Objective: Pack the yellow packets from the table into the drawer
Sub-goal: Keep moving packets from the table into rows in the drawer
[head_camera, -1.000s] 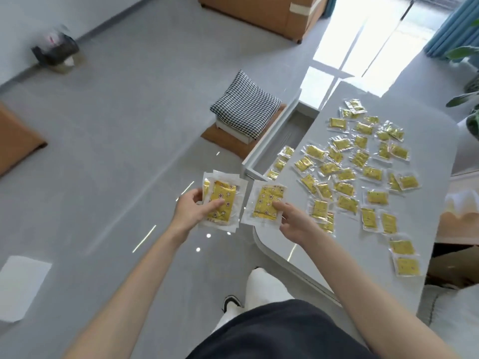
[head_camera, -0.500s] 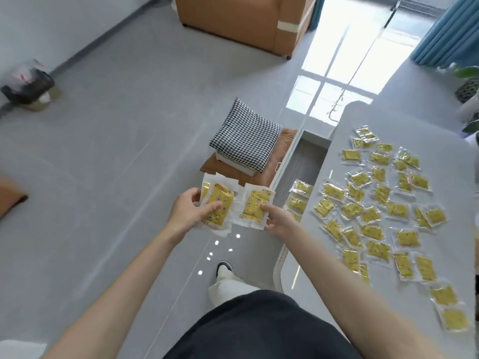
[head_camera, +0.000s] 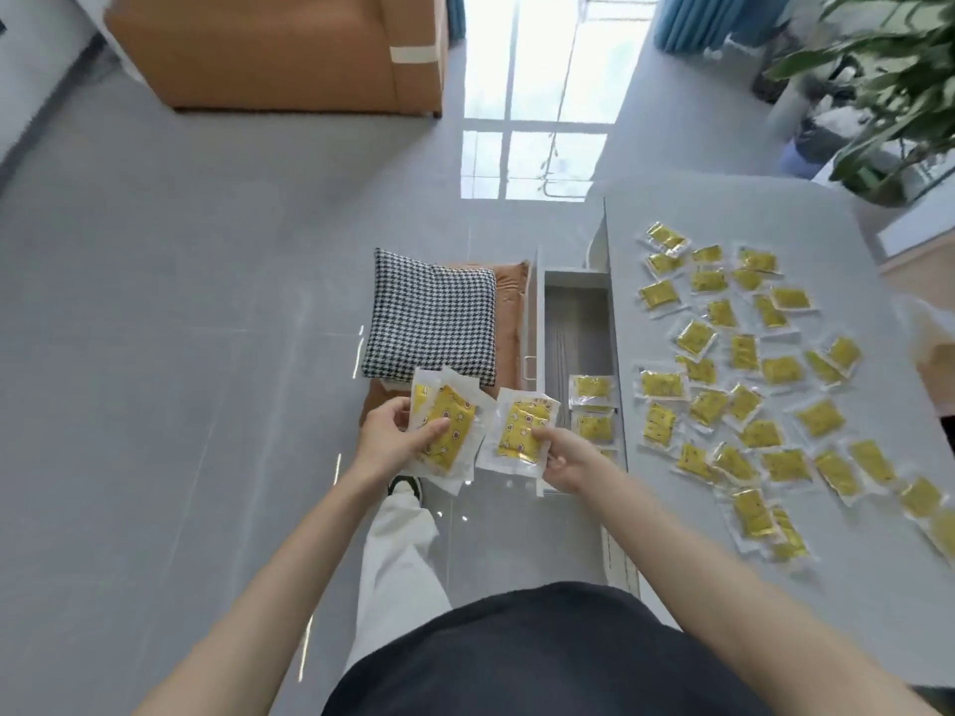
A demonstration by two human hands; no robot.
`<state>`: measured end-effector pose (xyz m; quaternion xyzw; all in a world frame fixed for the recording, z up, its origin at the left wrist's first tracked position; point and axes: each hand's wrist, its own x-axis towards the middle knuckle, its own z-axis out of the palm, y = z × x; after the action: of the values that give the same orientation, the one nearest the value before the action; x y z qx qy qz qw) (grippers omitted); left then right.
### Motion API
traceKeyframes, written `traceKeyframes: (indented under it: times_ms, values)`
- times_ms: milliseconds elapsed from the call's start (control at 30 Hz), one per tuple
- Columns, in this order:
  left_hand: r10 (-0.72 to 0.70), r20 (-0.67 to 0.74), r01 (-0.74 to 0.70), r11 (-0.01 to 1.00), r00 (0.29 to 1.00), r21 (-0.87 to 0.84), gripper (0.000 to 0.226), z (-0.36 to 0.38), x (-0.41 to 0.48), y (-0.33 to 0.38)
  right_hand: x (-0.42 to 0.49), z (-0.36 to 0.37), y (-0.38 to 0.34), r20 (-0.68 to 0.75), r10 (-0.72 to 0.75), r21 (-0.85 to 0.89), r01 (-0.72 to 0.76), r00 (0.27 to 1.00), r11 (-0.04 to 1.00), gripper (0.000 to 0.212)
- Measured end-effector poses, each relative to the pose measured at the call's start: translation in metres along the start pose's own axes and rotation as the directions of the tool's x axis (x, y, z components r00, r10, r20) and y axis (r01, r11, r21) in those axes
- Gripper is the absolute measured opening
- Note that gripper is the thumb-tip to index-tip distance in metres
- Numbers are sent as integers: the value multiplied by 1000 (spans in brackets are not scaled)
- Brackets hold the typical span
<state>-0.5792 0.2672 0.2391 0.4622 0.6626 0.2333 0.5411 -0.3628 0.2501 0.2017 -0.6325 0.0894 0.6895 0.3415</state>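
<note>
Yellow packets [head_camera: 663, 385] lie scattered by the dozen across the grey surface [head_camera: 723, 209], some overlapping, as a person stands beside its open drawer [head_camera: 576, 323]. The left hand [head_camera: 393, 441] grips a small stack of packets [head_camera: 447, 431], thumb pressed on the top one and fingers [head_camera: 395, 409] curled round its edge, over the floor just left of the drawer. The right hand [head_camera: 568, 457] pinches a single packet [head_camera: 522, 428] by its lower corner, close beside the stack. A few more packets [head_camera: 593, 387] lie inside the drawer's near end, under the surface's edge. A houndstooth cushion [head_camera: 429, 312] sits on the floor next to the drawer front, and a leafy plant [head_camera: 889, 85] stands beyond the surface's far corner.
</note>
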Motion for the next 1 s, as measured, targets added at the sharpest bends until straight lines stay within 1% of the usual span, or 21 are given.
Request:
traceKeyframes:
  times_ms: [33,67,133,200,300,333,400,433,567,633,667,767,800,833,967,1000]
  values:
    - [10,45,-11,1000,999,18,32,-3,18,5,7,4,-4,-17,-5,51,6,1000,999,33]
    - [17,101,-22,999,995,43,31,-5,36,12,14,7,-9,-38,-7,97,10,999,995,29]
    - [22,212,-46,993,977,111,27,-10,69,26,23,11,-15,-107,-17,183,36,994,982,12]
    - [9,307,-63,984,952,167,23,-13,101,40,34,12,-18,-166,-5,251,47,986,967,15]
    - [-14,449,-117,958,894,263,24,-8,149,64,49,13,-20,-260,13,356,84,966,931,12]
    - [-27,491,-134,948,870,290,24,-2,162,72,54,13,-18,-286,17,395,102,958,913,13]
    - [-70,575,-169,921,815,352,20,14,187,85,70,10,-15,-349,67,486,120,935,866,29]
    - [-91,596,-182,906,798,383,19,21,196,90,76,7,-12,-367,85,516,127,926,847,34]
    - [-167,648,-257,823,743,507,15,65,236,102,98,-4,-11,-451,174,602,155,875,783,30]
    - [-198,652,-266,798,732,541,19,88,254,108,112,-10,-14,-475,211,620,154,854,769,21]
    - [-214,658,-267,791,722,550,21,103,264,108,122,-15,-17,-475,229,631,147,850,762,18]
    - [-253,671,-267,777,697,570,21,143,290,106,145,-28,-31,-419,259,686,116,870,719,14]
    - [-263,667,-270,766,697,584,21,157,300,105,152,-31,-38,-413,270,705,118,870,699,9]
    - [-271,663,-271,757,698,595,21,170,309,103,159,-34,-46,-414,283,716,118,865,688,8]
    - [-285,625,-263,725,727,637,21,218,345,94,191,-51,-64,-451,298,717,142,842,682,17]
    - [-292,611,-262,709,736,654,22,231,357,90,203,-57,-67,-465,300,713,152,833,684,13]
